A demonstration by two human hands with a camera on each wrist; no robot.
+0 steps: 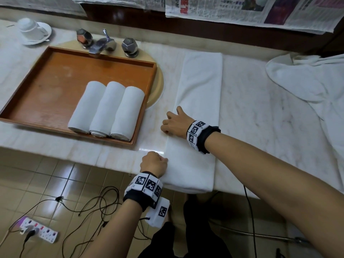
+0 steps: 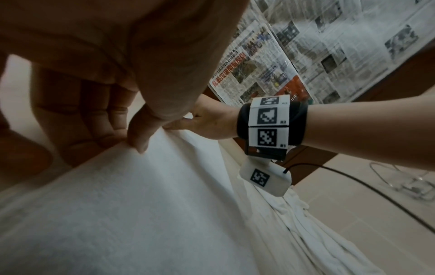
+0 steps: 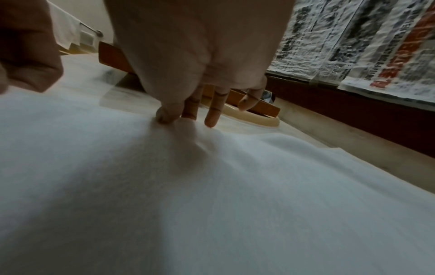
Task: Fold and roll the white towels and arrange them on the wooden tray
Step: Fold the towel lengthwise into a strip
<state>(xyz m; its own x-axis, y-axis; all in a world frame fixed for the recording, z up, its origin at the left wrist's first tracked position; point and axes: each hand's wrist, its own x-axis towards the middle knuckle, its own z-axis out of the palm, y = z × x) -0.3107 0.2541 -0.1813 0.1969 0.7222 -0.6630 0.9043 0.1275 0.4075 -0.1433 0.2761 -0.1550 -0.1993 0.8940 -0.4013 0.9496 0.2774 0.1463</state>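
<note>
White folded towel point(image 1: 195, 116), both my hands on its left edge.
My left hand point(image 1: 154, 162) pinches that edge; beyond it, my right hand point(image 1: 176, 122) grips likewise, wooden tray point(image 1: 46, 86) further left.

Two hands low down, side by side

The left hand point(image 1: 154, 162) is curled up tight like a fist, thumb point(image 2: 141, 134) pinching down, wrist close to the body. The right hand point(image 1: 176, 122) reaches further out across the left, knuckles bent and fingers point(image 3: 213, 113) pointing down. Both bare arms wear black-and-white wristbands.
</note>
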